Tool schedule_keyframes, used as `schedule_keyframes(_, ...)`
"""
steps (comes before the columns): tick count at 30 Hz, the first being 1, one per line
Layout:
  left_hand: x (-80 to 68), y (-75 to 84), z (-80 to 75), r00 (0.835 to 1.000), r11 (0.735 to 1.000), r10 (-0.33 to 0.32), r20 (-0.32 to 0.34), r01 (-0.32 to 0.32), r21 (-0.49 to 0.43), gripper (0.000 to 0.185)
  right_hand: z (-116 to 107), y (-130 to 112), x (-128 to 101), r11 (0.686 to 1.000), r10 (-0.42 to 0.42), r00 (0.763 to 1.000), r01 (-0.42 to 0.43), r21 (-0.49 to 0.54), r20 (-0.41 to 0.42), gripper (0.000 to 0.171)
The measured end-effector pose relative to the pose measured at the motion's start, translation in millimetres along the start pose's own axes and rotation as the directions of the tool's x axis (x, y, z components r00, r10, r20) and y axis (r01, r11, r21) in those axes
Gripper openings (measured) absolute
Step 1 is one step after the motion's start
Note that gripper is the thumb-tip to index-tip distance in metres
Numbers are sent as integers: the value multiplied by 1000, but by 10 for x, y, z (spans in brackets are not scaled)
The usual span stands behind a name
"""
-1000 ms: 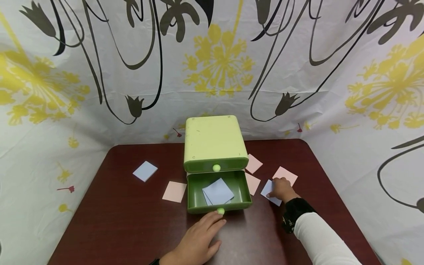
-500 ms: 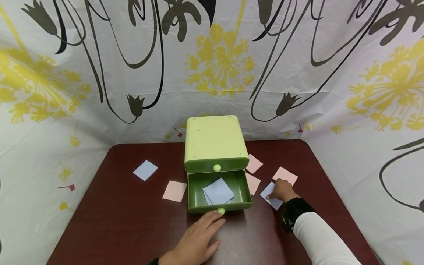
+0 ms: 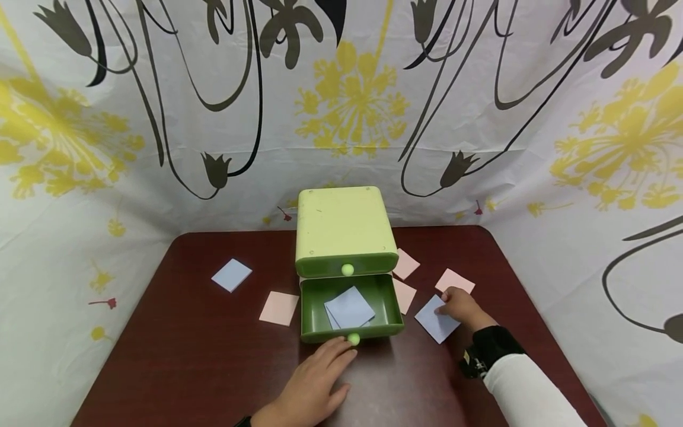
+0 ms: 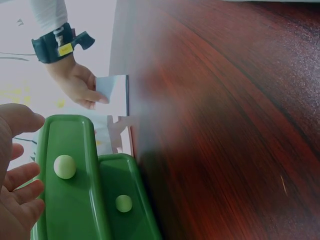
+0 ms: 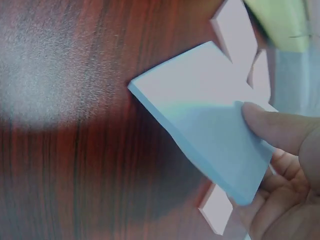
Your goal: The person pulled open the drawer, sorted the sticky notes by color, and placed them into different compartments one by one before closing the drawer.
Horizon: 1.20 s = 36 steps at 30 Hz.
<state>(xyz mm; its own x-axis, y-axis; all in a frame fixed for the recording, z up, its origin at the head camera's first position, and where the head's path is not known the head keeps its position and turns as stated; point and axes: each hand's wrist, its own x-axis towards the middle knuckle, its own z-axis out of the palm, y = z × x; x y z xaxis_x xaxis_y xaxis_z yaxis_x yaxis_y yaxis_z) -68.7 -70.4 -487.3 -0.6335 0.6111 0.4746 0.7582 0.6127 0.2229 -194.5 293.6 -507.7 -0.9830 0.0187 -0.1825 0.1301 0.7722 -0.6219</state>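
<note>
My right hand (image 3: 465,306) pinches a light blue square note pad (image 3: 434,319), thumb on top and fingers beneath. In the right wrist view the pad (image 5: 200,110) shows a thin edge and is tilted off the dark table. My left hand (image 3: 312,382) lies at the front of the pulled-out lower green drawer (image 3: 315,305), fingers extended, fingertips beside its round knob (image 3: 354,339). In the left wrist view this hand (image 4: 20,175) has loosely spread fingers next to the drawer front. Blue square pads (image 3: 349,308) lie overlapping inside that drawer.
The yellow-green drawer box (image 3: 345,222) stands at the table's back, its upper drawer (image 3: 368,265) closed. Pink pads lie around it: one at left (image 3: 279,308), one at far right (image 3: 455,281), two by its right side. Another blue pad (image 3: 232,275) rests further left.
My right hand has lifted the blue pad from beside the far-right pink one, and more of the pad shows, nearer me. The left hand has stayed by the knob.
</note>
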Motion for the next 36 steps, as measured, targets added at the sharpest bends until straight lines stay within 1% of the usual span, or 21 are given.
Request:
schedule_keyframes(4,-31,-12,-33,1000,1000,-23,-5,23,0,56,-81,-73,-100,998,-60,998,59,17,4,26)
schedule_keyframes(7,-55,-25,-58,999,999,-44,-11,44,-7,57,-152,-146,-172,995,-101,995,101,7,-27,21)
schedule_keyframes(9,-73,-36,-73,998,998,-56,-19,56,-7,58,-198,-219,-221,994,-97,994,100,38,-57,18)
schedule_keyframes(11,-91,-49,-84,998,998,-61,-31,61,-2,58,-242,-316,-276,993,-73,994,80,84,-86,17)
schedule_keyframes(15,-124,-78,-96,996,998,-65,-59,66,13,57,-321,-546,-395,981,-30,993,51,184,-118,23)
schedule_keyframes(17,-135,-88,-103,996,998,-68,-65,69,15,57,-351,-662,-452,975,-23,992,51,215,-127,24)
schedule_keyframes(21,-161,-96,-122,995,997,-79,-65,80,16,57,-385,-870,-552,966,-40,990,72,247,-132,25)
schedule_keyframes(29,-216,-96,-178,991,994,-110,-77,110,-4,59,-346,-1171,-652,950,-65,987,106,293,-146,24)
schedule_keyframes(33,-245,-105,-211,988,991,-135,-72,135,-5,58,-259,-1259,-622,942,-78,988,117,314,-133,23)
schedule_keyframes(36,-269,-116,-229,986,989,-145,-81,145,-7,59,-162,-1307,-591,939,-84,990,118,324,-116,22)
